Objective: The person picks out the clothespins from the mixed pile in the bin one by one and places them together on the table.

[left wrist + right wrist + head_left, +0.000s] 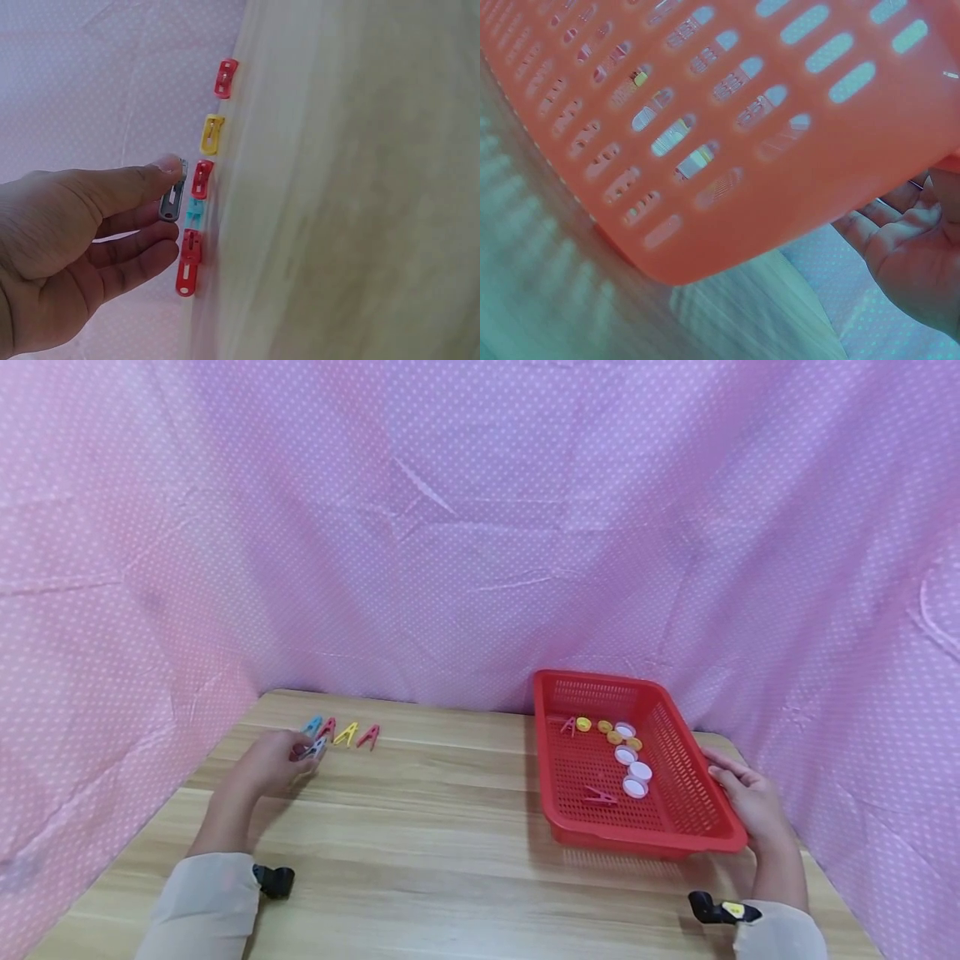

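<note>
My left hand (273, 760) pinches a grey clothespin (172, 196) between thumb and fingers, low over the far left of the table. Beside it a row of clothespins runs along the wood: a blue one (312, 725), a red one (327, 729), a yellow one (346, 734) and another red one (368, 737). A further red clothespin (187, 262) shows near my fingertips in the left wrist view. My right hand (753, 802) holds the right rim of a red plastic basket (551, 777); its thumb is hidden in the right wrist view.
In the basket lie two red clothespins, one near the front (600, 796), with several white caps (635, 787) and yellow caps (583, 724). The wooden table (420, 843) spans between the hands. A pink dotted cloth (450, 568) hangs behind and at both sides.
</note>
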### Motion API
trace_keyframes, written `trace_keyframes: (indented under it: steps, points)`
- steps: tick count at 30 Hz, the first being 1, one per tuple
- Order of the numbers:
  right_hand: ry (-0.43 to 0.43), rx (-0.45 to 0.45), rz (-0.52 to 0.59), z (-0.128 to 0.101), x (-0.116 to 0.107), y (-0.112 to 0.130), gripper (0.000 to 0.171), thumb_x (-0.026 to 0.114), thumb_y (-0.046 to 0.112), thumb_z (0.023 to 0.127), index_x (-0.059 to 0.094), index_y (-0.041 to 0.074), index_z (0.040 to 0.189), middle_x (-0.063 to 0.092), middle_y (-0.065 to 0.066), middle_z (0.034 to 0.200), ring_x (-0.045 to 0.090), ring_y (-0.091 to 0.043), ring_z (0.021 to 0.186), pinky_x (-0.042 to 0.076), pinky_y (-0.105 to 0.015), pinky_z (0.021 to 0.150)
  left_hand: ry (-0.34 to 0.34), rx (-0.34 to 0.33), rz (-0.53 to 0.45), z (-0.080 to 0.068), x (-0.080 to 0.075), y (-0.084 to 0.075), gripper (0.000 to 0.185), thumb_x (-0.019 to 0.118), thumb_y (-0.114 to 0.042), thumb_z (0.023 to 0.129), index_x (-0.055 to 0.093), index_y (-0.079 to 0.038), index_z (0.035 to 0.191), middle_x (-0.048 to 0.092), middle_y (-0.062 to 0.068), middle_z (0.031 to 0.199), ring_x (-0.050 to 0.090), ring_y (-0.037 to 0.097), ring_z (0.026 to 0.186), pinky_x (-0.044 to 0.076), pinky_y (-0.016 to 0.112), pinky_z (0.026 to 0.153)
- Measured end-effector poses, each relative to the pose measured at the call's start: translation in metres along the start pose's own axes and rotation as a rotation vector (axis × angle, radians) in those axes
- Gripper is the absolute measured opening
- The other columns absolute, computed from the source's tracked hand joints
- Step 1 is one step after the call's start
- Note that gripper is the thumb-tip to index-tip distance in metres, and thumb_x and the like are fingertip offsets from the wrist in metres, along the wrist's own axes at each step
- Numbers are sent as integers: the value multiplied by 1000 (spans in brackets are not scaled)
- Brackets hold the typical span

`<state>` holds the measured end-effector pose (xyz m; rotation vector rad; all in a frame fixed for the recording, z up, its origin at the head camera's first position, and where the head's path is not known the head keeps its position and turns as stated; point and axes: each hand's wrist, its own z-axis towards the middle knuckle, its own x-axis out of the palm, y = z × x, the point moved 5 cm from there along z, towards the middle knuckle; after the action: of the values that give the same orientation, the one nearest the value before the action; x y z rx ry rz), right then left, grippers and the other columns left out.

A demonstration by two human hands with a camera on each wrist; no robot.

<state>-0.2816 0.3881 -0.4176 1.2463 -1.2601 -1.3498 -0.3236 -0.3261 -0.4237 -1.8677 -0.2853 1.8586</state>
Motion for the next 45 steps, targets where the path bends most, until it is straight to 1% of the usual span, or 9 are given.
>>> trace_keyframes:
  steps: [7, 13, 21, 27, 32, 36, 41, 45]
  points:
    - [-1, 12, -2, 2, -1, -1, 53, 61, 32, 104, 48, 18, 154, 71, 19, 101, 73, -9, 86, 61, -30, 72, 9, -21, 7, 3, 5, 3, 34, 72, -16, 96, 68, 8, 120, 65, 9, 91, 57, 22, 80, 48, 37, 70]
    - [-4, 37, -2, 2, -2, -4, 57, 59, 33, 105, 43, 16, 157, 71, 20, 102, 73, -8, 87, 61, -30, 73, 5, 2, 20, 4, 7, 4, 33, 73, -17, 95, 69, 8, 116, 67, 8, 91, 57, 22, 80, 49, 39, 72]
    - [-1, 28, -15, 2, -2, -4, 58, 58, 34, 105, 41, 15, 157, 70, 20, 103, 73, -9, 87, 61, -30, 73, 1, 4, 38, 5, 9, 3, 28, 74, -15, 94, 71, 7, 110, 62, 7, 85, 53, 21, 75, 43, 36, 67]
    - [-7, 20, -46, 0, -2, -2, 58, 59, 35, 105, 42, 15, 157, 69, 21, 103, 73, -8, 88, 61, -31, 73, 6, -1, 33, 3, 9, 3, 25, 75, -14, 93, 71, 7, 107, 64, 8, 85, 55, 22, 76, 47, 41, 70]
    - [-12, 21, -38, 2, -2, -3, 58, 59, 35, 105, 43, 15, 157, 69, 21, 104, 73, -8, 87, 61, -31, 73, 8, -4, 34, 3, 10, 4, 29, 75, -13, 93, 70, 9, 110, 66, 11, 89, 56, 24, 79, 49, 46, 74]
    - [-12, 7, -38, 4, -3, -3, 56, 60, 33, 104, 46, 16, 155, 69, 21, 103, 72, -8, 87, 61, -29, 72, 5, -4, 36, 3, 10, 5, 30, 75, -12, 93, 70, 10, 112, 67, 13, 92, 58, 26, 82, 51, 50, 77]
    - [-17, 13, -50, 2, -2, -3, 56, 62, 37, 103, 48, 18, 154, 70, 21, 102, 73, -8, 88, 61, -30, 73, -5, 9, 44, 3, 10, 4, 30, 75, -12, 93, 70, 11, 112, 69, 13, 93, 61, 26, 84, 52, 51, 79]
    - [-17, 17, -51, 1, -2, -4, 59, 62, 38, 103, 46, 17, 155, 70, 20, 102, 72, -7, 88, 61, -30, 74, -3, 10, 46, 2, 7, 2, 31, 75, -13, 93, 69, 11, 112, 68, 13, 92, 61, 26, 83, 52, 49, 76]
